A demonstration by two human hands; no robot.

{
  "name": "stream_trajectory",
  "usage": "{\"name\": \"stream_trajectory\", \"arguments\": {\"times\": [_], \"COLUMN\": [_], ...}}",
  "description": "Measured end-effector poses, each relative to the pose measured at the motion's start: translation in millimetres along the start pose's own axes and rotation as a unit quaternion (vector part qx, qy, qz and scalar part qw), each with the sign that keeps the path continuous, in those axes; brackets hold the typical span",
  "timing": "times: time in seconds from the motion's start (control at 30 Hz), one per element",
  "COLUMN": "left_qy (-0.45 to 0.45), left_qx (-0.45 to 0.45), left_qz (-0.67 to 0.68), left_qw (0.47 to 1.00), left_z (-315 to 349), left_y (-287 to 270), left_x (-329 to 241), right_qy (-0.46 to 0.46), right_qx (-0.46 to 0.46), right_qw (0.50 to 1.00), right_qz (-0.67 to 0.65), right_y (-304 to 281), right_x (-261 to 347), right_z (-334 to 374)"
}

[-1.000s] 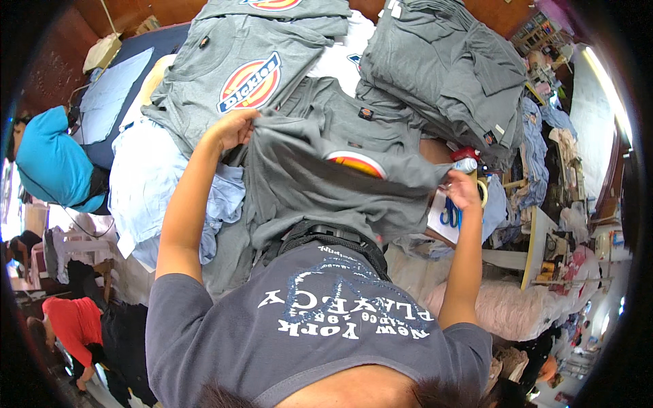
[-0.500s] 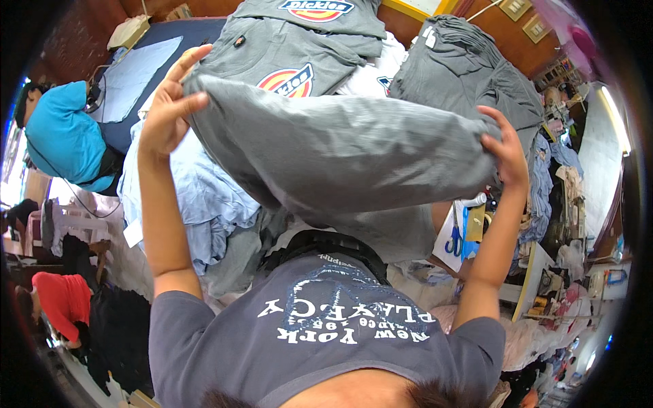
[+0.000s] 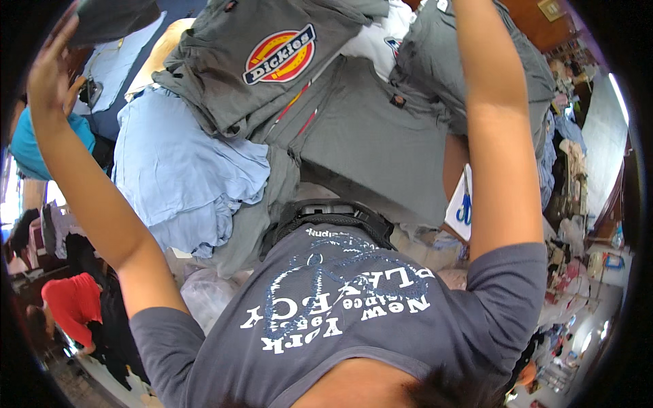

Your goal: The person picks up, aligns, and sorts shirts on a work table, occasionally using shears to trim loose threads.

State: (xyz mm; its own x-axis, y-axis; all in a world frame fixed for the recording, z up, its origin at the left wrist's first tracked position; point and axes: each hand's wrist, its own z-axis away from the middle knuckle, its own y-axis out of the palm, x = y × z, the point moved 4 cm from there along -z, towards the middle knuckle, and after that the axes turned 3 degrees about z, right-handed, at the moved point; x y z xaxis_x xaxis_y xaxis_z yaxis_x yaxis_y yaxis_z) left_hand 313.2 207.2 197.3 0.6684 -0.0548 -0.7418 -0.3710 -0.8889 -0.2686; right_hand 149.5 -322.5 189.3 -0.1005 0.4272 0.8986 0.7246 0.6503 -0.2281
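My left hand (image 3: 51, 75) is raised at the far upper left, its fingers closed at the edge of a dark grey garment (image 3: 115, 20). Only a corner of that garment shows; the top of the picture cuts off the rest. My right forearm reaches up past the upper edge, so the right hand is out of sight. Below and between my arms, a grey T-shirt (image 3: 381, 132) with a small neck label lies spread. Another grey T-shirt (image 3: 224, 88) with a colourful printed badge lies to its left.
Light blue garments (image 3: 183, 166) are heaped at left. More grey clothing (image 3: 435, 68) is piled at the back right, beside a white printed garment (image 3: 374, 44). Blue-handled scissors (image 3: 464, 209) lie near my right arm. Co-workers in blue (image 3: 47, 146) and red (image 3: 71, 306) are at left.
Both my hands have risen and spread apart, carrying the grey garment up and mostly out of the picture. The grey T-shirt lying beneath it is now uncovered.
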Motion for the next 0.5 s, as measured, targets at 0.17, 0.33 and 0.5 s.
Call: {"name": "stream_trajectory", "arguments": {"times": [0.17,0.33,0.5], "left_qy": [-0.166,-0.175,0.031], "left_qx": [0.047,0.084,0.105], "left_qz": [0.056,-0.324,-0.268], "left_qw": [0.983,0.926,0.957], "left_z": [102,183,210], "left_y": [67,105,218], "left_x": [64,112,74], "right_qy": [0.032,0.113,0.143], "right_qx": [0.017,0.094,-0.053], "right_qw": [0.999,0.984,0.954], "right_qz": [0.026,0.099,0.259], "right_y": [46,44,-60], "right_x": [-118,-183,-216], "right_z": [36,211,419]}}
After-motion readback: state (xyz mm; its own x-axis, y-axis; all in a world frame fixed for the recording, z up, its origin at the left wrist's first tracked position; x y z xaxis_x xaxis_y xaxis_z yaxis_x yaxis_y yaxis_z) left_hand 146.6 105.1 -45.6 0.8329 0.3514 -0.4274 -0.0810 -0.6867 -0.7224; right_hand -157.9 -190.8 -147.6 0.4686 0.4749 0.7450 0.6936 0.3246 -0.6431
